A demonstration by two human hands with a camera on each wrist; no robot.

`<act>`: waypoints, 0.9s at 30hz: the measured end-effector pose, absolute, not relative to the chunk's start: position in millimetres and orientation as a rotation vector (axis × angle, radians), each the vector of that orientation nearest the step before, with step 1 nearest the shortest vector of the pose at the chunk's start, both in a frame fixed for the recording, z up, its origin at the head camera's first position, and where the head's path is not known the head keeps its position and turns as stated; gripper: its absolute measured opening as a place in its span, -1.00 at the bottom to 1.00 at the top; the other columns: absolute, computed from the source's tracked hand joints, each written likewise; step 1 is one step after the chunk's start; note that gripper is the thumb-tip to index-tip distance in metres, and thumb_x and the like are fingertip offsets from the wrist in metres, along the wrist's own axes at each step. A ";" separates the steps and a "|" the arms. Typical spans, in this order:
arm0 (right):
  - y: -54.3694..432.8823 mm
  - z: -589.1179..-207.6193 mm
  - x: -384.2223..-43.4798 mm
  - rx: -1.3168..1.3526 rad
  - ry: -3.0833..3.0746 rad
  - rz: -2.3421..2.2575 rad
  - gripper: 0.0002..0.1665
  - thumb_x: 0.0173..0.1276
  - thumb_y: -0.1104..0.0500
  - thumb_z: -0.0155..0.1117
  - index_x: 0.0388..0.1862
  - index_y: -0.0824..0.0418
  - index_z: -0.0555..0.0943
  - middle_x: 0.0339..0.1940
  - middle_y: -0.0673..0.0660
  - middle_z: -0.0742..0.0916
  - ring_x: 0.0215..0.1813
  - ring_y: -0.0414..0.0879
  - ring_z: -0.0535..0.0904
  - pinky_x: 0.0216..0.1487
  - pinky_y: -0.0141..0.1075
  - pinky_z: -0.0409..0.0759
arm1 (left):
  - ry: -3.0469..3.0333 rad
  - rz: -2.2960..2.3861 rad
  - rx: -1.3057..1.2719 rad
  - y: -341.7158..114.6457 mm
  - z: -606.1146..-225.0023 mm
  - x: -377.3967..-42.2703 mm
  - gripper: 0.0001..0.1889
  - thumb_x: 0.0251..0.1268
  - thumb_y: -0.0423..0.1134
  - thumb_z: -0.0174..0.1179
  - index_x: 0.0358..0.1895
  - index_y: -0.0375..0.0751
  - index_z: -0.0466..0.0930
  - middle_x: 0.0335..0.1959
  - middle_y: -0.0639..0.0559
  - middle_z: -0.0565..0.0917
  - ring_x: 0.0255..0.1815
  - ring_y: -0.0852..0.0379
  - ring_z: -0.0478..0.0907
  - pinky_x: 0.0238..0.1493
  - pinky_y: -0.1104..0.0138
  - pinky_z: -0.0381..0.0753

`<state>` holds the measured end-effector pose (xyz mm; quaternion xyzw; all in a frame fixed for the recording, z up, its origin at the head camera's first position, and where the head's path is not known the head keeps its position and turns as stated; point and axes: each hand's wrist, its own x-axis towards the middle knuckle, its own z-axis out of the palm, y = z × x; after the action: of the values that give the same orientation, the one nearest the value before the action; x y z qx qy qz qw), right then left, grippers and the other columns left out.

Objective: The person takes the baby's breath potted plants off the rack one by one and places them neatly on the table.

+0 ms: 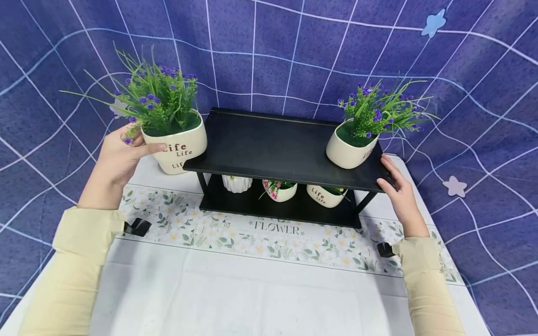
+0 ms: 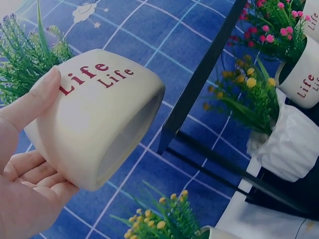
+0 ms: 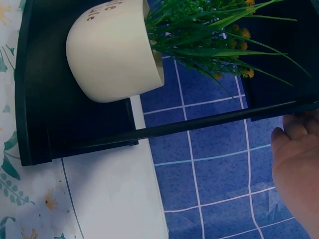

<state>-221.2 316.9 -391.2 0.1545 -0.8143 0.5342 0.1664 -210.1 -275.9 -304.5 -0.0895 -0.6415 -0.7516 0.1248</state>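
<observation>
My left hand point(image 1: 122, 154) grips a cream flowerpot point(image 1: 189, 137) lettered "Life", thumb on its front and fingers behind. It holds purple flowers and long grass point(image 1: 161, 95). The pot is raised beside the left end of a black two-tier shelf point(image 1: 269, 144); in the left wrist view its hollow underside shows. Below it stands another "Life" pot point(image 1: 170, 166), largely hidden, with yellow flowers point(image 2: 159, 216). My right hand point(image 1: 401, 193) holds the right end of the upper board, thumb on top; some fingers are hidden. Near it a matching purple-flowered pot point(image 1: 350, 148) sits on that board.
On the lower tier stand a white ridged pot point(image 1: 237, 184), a pot with pink flowers point(image 1: 283, 192) and another "Life" pot point(image 1: 325, 196). A flower-printed runner point(image 1: 252, 238) crosses the white table point(image 1: 252, 289). A blue grid-patterned cloth point(image 1: 269, 56) hangs behind and at the sides.
</observation>
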 end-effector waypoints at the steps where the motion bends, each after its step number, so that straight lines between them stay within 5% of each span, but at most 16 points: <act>1: 316.8 -391.2 -221.2 0.441 -2.315 1.524 -0.38 0.41 0.39 0.10 0.44 0.36 0.29 0.53 0.27 0.29 0.51 -0.39 0.15 0.37 -0.72 0.16 | -1.862 -2.202 -0.261 -278.1 -304.6 -209.4 -0.46 0.02 -0.76 0.21 -0.62 -0.12 0.09 -0.69 0.10 0.03 -0.62 0.20 0.02 -0.29 0.51 0.36; 3: 316.6 -391.2 -221.3 0.443 -2.309 1.529 -0.38 0.41 0.39 0.10 0.44 0.36 0.30 0.52 0.28 0.29 0.51 -0.38 0.16 0.37 -0.71 0.16 | -1.852 -2.211 -0.257 -282.3 -305.0 -208.1 -0.51 0.02 -0.76 0.21 -0.61 -0.13 0.19 -0.71 0.14 0.09 -0.63 0.25 0.10 -0.23 0.52 0.42; 5: 316.4 -391.4 -221.5 0.446 -2.306 1.531 -0.38 0.40 0.40 0.10 0.44 0.37 0.30 0.52 0.29 0.29 0.51 -0.38 0.16 0.37 -0.71 0.16 | -1.830 -2.243 -0.264 -287.0 -305.1 -206.7 -0.64 0.03 -0.77 0.20 -0.47 -0.18 0.47 -0.65 0.19 0.40 -0.53 0.33 0.39 -0.12 0.55 0.49; 9: 316.2 -391.9 -221.8 0.443 -2.305 1.528 -0.38 0.40 0.40 0.11 0.43 0.37 0.30 0.52 0.29 0.30 0.50 -0.39 0.16 0.37 -0.70 0.16 | -1.795 -2.291 -0.262 -295.6 -305.8 -205.0 -0.54 0.03 -0.77 0.20 -0.02 -0.26 0.62 -0.22 0.11 0.72 -0.14 0.27 0.66 0.09 0.52 0.50; 10: 316.3 -392.0 -221.8 0.444 -2.305 1.526 -0.38 0.40 0.40 0.11 0.43 0.38 0.30 0.52 0.29 0.30 0.50 -0.39 0.16 0.38 -0.71 0.16 | -1.793 -2.303 -0.261 -297.9 -305.9 -204.7 -0.49 0.03 -0.76 0.20 0.06 -0.26 0.61 -0.08 0.07 0.72 -0.03 0.24 0.67 0.15 0.52 0.48; 16: 315.7 -391.6 -221.5 0.440 -2.305 1.523 -0.38 0.40 0.40 0.10 0.43 0.36 0.30 0.52 0.30 0.30 0.50 -0.41 0.16 0.38 -0.71 0.15 | -1.800 -2.319 -0.197 -309.3 -309.0 -202.3 -0.47 0.05 -0.73 0.22 0.11 -0.24 0.59 -0.01 0.09 0.70 0.01 0.27 0.66 0.16 0.53 0.47; 23: 316.0 -391.6 -221.5 0.445 -2.303 1.532 -0.38 0.41 0.40 0.10 0.44 0.36 0.30 0.52 0.30 0.29 0.50 -0.40 0.15 0.38 -0.70 0.15 | -1.786 -2.308 -0.143 -318.1 -317.0 -204.4 -0.56 0.07 -0.71 0.23 -0.01 -0.24 0.65 -0.17 0.12 0.71 -0.04 0.28 0.66 0.17 0.54 0.45; 27: 315.8 -391.6 -221.5 0.445 -2.301 1.528 -0.39 0.41 0.40 0.09 0.44 0.34 0.30 0.52 0.27 0.30 0.50 -0.41 0.16 0.40 -0.69 0.14 | -1.783 -2.335 -0.182 -325.2 -325.4 -205.4 -0.49 0.09 -0.73 0.18 0.11 -0.24 0.61 0.09 0.11 0.67 0.09 0.32 0.62 0.22 0.55 0.43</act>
<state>-221.5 315.8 -391.6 0.1568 -0.8103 0.5381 0.1708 -205.4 -325.2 -325.4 -0.0614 -0.6029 -0.7893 0.0990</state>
